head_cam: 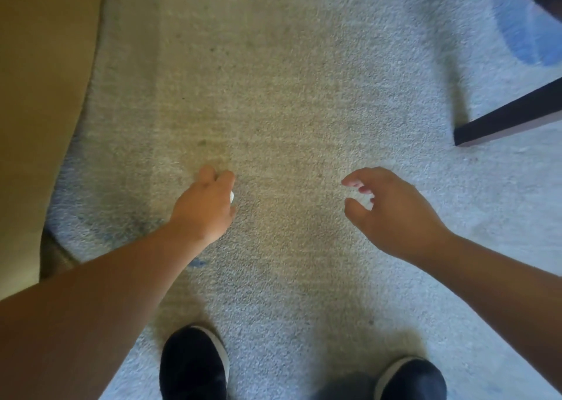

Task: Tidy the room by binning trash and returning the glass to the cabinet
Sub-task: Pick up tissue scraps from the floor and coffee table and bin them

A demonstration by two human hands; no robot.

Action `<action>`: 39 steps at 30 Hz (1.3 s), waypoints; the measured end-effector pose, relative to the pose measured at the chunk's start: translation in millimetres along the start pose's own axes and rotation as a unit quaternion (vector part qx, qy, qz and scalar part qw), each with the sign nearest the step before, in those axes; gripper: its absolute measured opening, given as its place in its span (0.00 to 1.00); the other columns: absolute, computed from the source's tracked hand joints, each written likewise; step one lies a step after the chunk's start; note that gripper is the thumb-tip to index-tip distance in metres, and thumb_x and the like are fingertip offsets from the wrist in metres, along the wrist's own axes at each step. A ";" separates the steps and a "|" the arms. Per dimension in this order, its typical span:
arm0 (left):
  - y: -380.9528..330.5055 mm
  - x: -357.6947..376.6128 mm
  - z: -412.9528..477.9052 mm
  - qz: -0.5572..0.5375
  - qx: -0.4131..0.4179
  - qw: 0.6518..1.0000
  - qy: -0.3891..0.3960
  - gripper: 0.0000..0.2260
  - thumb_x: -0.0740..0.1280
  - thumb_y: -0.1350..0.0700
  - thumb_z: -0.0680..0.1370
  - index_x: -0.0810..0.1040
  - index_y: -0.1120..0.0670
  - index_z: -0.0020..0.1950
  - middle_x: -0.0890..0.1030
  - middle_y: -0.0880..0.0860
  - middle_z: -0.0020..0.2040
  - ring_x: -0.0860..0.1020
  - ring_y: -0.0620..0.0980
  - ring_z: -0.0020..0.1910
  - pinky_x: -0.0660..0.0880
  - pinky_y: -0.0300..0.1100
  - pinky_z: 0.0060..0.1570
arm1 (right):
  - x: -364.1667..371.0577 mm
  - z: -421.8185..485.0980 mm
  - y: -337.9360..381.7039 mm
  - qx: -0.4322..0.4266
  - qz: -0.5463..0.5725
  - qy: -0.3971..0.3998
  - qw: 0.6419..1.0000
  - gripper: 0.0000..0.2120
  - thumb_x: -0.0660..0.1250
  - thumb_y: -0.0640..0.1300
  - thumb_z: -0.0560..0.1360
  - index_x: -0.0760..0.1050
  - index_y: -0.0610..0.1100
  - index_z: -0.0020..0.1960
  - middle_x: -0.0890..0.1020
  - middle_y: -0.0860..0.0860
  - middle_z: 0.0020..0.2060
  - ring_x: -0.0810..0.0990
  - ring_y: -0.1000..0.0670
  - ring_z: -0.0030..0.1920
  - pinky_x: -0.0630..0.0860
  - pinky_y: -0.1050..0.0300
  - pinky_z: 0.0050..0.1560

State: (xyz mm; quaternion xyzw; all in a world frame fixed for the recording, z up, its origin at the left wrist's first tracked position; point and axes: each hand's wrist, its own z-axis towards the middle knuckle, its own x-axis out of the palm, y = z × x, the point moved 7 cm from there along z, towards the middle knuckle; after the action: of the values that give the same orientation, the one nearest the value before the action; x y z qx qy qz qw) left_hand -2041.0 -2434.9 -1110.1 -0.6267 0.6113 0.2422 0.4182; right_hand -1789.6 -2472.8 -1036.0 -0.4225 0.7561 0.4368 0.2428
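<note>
View straight down at pale carpet, person standing, both bare arms stretched fwd over it.

L hand: back of hand up, fingers clenched round a small white scrap. Only a sliver of it pokes out at the hand's right edge, so can't tell what it is. Hand is above the carpet, approx mid-scene, left of centre.

R hand: level w/ the L one and well apart from it. Its fingers are spread and hooked like a claw, thumb below them. A bright pale patch shows btwn thumb and fingers; can't tell if it's sth held or just lit carpet, so grip unclear.

Near edge: two black shoes w/ white soles, left shoe and right shoe, both on the carpet.

Left side: tan furniture, running near to far. Right side: dark furniture leg resting on the carpet. Far right: blurred blue patch.
</note>
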 end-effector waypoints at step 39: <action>-155.6 -59.0 -7.7 -0.034 0.164 0.986 -0.026 0.07 0.59 0.54 0.78 0.72 0.48 0.41 0.74 0.45 0.30 0.72 0.43 0.28 0.65 0.37 0.27 | -0.7 0.7 -69.0 0.068 -0.056 0.015 0.996 0.19 0.56 0.29 0.72 0.70 0.42 0.59 0.74 0.45 0.52 0.71 0.47 0.51 0.73 0.57 0.48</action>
State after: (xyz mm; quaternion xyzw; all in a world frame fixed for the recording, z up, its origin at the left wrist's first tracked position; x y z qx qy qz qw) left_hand -1899.8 -2423.1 -1022.4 -0.5636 0.6098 0.1410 0.5391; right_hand -1730.5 -2489.9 -1067.2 -0.4533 0.7628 0.3637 0.2834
